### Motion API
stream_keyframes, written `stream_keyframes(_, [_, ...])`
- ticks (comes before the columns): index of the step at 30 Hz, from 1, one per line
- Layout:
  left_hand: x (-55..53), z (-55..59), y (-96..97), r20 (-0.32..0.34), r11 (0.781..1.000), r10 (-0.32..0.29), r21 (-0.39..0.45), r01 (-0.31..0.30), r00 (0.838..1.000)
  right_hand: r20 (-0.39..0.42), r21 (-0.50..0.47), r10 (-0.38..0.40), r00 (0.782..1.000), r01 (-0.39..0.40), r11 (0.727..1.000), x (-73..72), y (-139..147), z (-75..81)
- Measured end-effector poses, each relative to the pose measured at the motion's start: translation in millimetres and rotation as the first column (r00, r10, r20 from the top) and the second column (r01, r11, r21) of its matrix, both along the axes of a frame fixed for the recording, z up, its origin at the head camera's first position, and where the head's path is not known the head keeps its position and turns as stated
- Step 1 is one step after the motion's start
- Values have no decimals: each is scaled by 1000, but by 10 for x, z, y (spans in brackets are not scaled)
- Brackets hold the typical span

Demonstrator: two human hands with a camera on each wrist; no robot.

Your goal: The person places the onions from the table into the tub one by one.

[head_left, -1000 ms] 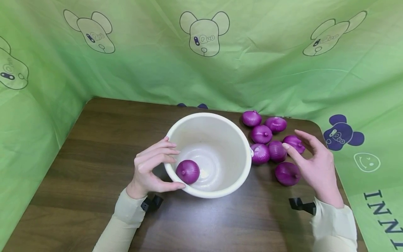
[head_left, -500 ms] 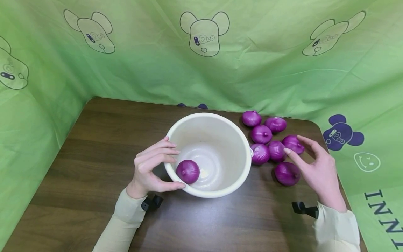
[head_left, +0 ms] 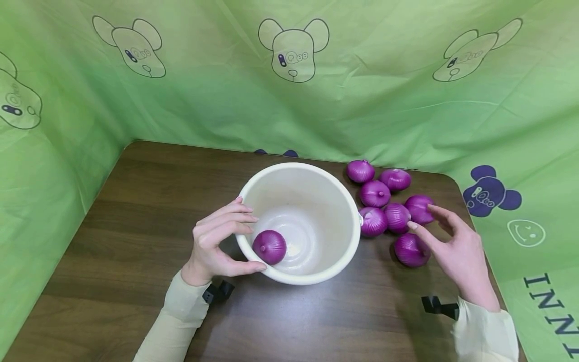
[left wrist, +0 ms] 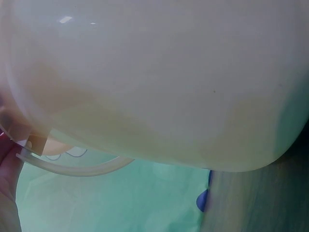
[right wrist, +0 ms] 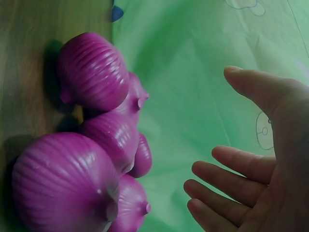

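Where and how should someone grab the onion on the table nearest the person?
Probably round the onion at its widest, coming from above and the right, where the right hand hovers. Its body is round with a small stub, and neighbouring onions lie on its far side.

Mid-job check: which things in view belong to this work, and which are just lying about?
Likely part of the job:
white bucket
purple onion inside it
seven purple onions to its right

Likely just surroundings:
brown table underneath
green printed cloth behind
black devices at the wrists

I see no stray items on the table.
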State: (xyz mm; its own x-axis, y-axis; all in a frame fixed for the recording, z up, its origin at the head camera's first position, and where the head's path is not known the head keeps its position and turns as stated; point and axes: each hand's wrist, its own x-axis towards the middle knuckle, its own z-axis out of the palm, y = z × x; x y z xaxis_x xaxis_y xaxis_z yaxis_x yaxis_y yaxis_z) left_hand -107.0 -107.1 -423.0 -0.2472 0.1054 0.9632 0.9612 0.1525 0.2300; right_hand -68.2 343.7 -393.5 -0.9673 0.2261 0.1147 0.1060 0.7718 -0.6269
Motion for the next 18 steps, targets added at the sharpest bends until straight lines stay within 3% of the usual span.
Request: stream_keyframes(18, [-1,-31,-6,-1,1000,5,-4,-5,1000,84,49,60,995,-64,997,76,115,-189])
